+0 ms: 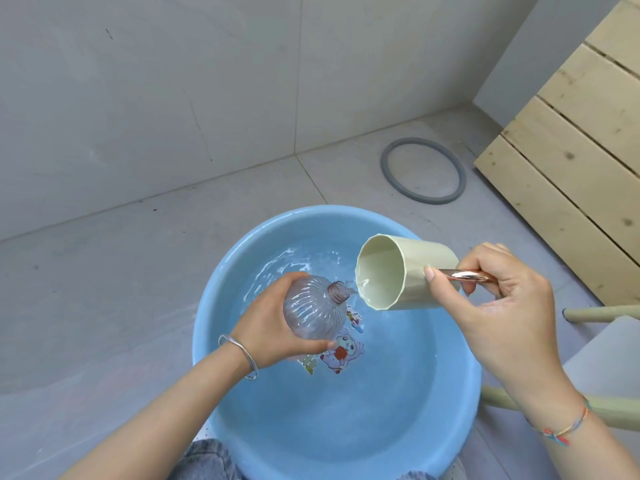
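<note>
Right hand point(502, 306) grips the tilted cup point(426, 258) by its handle, left hand point(273, 327) clasps the bottle point(311, 310) over the basin point(433, 410): narrow neck, so a faster tip likely spills water past it.

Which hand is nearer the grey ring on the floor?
Right. The right hand, gripping the cup by its handle, is below the grey ring; the left hand, holding the bottle, is farther off, down-left of it.
</note>
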`<state>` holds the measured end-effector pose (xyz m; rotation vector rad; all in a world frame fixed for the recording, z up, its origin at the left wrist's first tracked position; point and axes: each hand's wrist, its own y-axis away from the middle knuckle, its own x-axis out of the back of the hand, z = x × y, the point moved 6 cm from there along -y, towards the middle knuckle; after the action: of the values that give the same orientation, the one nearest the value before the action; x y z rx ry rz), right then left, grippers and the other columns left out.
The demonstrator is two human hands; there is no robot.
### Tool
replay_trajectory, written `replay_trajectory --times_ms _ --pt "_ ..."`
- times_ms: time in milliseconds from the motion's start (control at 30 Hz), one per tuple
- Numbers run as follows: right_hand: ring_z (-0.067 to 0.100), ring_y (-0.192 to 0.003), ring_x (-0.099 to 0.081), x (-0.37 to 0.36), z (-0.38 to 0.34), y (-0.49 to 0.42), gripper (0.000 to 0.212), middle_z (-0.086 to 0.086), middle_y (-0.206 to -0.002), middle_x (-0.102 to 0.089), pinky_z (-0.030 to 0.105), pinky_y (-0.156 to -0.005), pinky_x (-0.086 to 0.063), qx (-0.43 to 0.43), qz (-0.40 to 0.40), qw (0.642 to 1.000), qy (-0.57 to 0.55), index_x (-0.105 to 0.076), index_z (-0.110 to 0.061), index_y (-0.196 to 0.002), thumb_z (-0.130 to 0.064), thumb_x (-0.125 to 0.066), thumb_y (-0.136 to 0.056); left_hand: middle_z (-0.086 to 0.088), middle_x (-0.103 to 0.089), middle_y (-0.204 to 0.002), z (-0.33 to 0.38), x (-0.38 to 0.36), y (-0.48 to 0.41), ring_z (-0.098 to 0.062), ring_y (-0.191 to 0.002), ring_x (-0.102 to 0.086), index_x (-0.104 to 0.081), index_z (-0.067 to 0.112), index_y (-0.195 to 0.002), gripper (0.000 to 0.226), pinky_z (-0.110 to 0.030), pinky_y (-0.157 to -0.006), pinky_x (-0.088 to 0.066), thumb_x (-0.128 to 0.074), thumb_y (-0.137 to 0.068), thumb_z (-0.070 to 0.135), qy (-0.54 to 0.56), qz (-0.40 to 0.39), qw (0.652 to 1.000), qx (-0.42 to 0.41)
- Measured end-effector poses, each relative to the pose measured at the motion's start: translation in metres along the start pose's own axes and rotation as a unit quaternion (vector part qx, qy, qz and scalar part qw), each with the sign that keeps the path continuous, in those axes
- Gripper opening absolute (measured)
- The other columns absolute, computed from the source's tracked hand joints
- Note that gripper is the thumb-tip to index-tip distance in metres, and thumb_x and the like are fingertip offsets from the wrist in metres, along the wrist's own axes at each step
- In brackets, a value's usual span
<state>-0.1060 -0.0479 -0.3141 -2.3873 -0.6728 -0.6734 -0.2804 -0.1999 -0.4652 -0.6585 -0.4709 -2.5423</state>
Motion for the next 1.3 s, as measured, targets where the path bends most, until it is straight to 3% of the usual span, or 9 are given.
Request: replay_trajectory --times_ms 333,433,600,800,967,1300 --pt "0.015 -0.064 -0.036 -0.003 -0.009 -0.002 0.037 0.001 -0.062 -0.04 0.024 -0.063 -0.029 0.048 -0.007 0.998 0.04 -0.043 -0.01 -0.056 -0.034 -0.063 -0.076 0.026 -0.053 -0.12 0.0 -0.004 0.0 0.003 -0.111 -0.051 -0.04 0.044 -0.125 0.095 -0.015 -0.093 -0.038 -0.084 -0.043 0.065 -0.016 0.004 1.0 0.003" --pt "0.013 -0.064 -0.036 -0.003 -0.013 -0.002 0.037 -0.005 -0.056 -0.039 0.025 -0.062 -0.029 0.066 -0.008 0.996 0.058 -0.044 -0.008 -0.056 -0.032 -0.063 -0.076 0.025 -0.054 -0.121 -0.002 -0.005 0.0 0.001 -0.112 -0.052 -0.041 0.041 -0.127 0.1 -0.019 -0.096 -0.04 -0.079 -0.04 0.07 -0.017 0.001 1.0 0.007" --pt "0.01 -0.064 -0.035 -0.005 -0.018 -0.003 0.036 -0.008 -0.057 -0.039 0.025 -0.065 -0.029 0.093 -0.011 0.992 0.08 -0.044 -0.008 -0.056 -0.03 -0.063 -0.077 0.026 -0.053 -0.119 0.0 -0.005 0.001 0.003 -0.109 -0.051 -0.041 0.041 -0.126 0.095 -0.013 -0.091 -0.037 -0.087 -0.045 0.06 -0.018 0.004 1.0 0.006" --pt "0.014 -0.063 -0.029 -0.008 -0.021 -0.004 0.035 -0.008 -0.057 -0.035 0.023 -0.067 -0.029 0.118 -0.01 0.987 0.109 -0.044 -0.009 -0.056 -0.029 -0.062 -0.078 0.026 -0.051 -0.123 0.0 -0.006 0.0 0.002 -0.113 -0.049 -0.038 0.046 -0.125 0.098 -0.017 -0.095 -0.038 -0.077 -0.039 0.072 -0.017 0.004 1.0 0.016" --pt "0.014 -0.063 -0.028 -0.01 -0.025 -0.003 0.033 -0.008 -0.058 -0.032 0.025 -0.067 -0.028 0.14 -0.007 0.983 0.118 -0.042 -0.011 -0.056 -0.027 -0.062 -0.078 0.026 -0.051 -0.121 0.002 -0.006 0.0 0.004 -0.11 -0.05 -0.034 0.049 -0.12 0.092 -0.015 -0.094 -0.037 -0.086 -0.045 0.062 -0.018 0.002 1.0 0.01" --pt "0.013 -0.065 -0.027 -0.019 -0.032 0.0 0.031 -0.005 -0.058 -0.035 0.02 -0.077 -0.029 0.208 -0.025 0.966 0.148 -0.047 -0.01 -0.057 -0.023 -0.063 -0.081 0.028 -0.052 -0.118 0.003 -0.008 0.0 0.005 -0.109 -0.051 -0.038 0.048 -0.12 0.092 -0.012 -0.089 -0.036 -0.081 -0.041 0.067 -0.013 0.004 1.0 0.013"
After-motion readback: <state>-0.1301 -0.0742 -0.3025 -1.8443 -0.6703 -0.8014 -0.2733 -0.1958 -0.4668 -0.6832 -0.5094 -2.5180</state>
